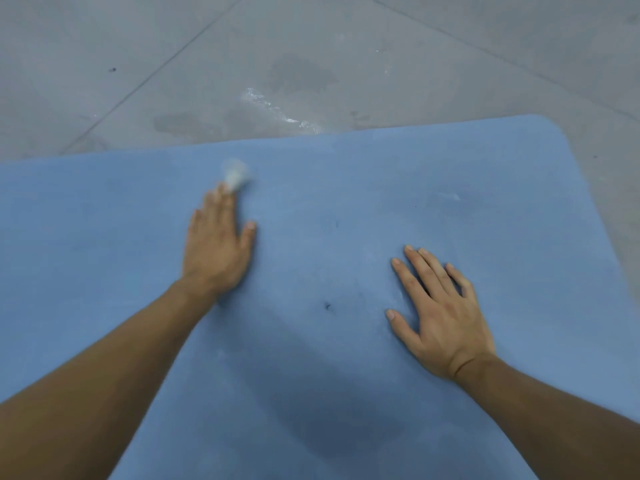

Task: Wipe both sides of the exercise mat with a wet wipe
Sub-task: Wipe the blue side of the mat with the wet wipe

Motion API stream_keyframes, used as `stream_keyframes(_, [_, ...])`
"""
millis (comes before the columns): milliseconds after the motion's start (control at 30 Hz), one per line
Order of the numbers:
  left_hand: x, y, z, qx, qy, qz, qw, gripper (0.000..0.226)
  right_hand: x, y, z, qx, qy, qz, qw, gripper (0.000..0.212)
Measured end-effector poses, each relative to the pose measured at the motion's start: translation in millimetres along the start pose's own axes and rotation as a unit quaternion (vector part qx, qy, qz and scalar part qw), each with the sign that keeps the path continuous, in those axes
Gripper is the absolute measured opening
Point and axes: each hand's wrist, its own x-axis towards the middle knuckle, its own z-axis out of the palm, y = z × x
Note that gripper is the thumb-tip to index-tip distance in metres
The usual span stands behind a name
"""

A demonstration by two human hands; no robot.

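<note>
Exercise mat [381, 188], left hand [216, 247] pressing wet wipe [235, 174], right hand [440, 313] flat

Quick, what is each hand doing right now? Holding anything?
Left hand: open, straight fingers pressing a white wet wipe onto the blue mat.
Right hand: open, flat on the mat, holding nothing.

exercise mat [346, 209]: light blue, laid flat on the floor [311, 46], 1 rounded corner visible at far right, far edge runs across the view. surface shows a few dark specks and pale smudges. wet wipe [236, 174]: small white wad, blurred, on the mat near its far edge, left of centre, at the left hand [216, 251] fingertips.
</note>
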Motion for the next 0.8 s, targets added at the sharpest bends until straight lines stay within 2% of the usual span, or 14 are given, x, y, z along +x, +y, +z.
stream_keyframes(67, [-17,40,17,0.010,-0.023,0.089,0.996,0.078,0,0,0,0.001,-0.001,0.000,1.000,0.076])
stream_keyframes(133, [-34,82,32,0.000,-0.050,0.137,0.989,0.078,1,0,0,0.000,-0.003,0.000,1.000,0.076])
stream_keyframes(233, [-62,130,48,0.023,-0.089,0.246,0.965,0.075,2,-2,-1,-0.002,0.000,0.005,1.000,0.077])
stream_keyframes(300, [-79,139,52,0.051,-0.109,0.274,0.954,0.074,1,-3,-1,-0.008,-0.005,0.009,1.000,0.078])
stream_keyframes(467, [-101,97,33,0.071,-0.102,0.196,0.973,0.076,2,2,-2,-0.003,-0.057,0.010,0.998,0.083])
stream_keyframes(600, [-116,32,7,0.086,-0.098,0.054,0.990,0.089,3,9,-12,-0.002,-0.099,-0.002,0.995,0.090])
stream_keyframes(700, [-131,-6,-7,0.093,-0.093,-0.017,0.991,0.086,-15,16,-20,0.009,-0.099,0.058,0.993,0.092])
stream_keyframes(800, [-142,0,-4,0.079,-0.084,-0.024,0.993,0.074,-47,22,-25,0.019,-0.085,0.134,0.987,0.088])
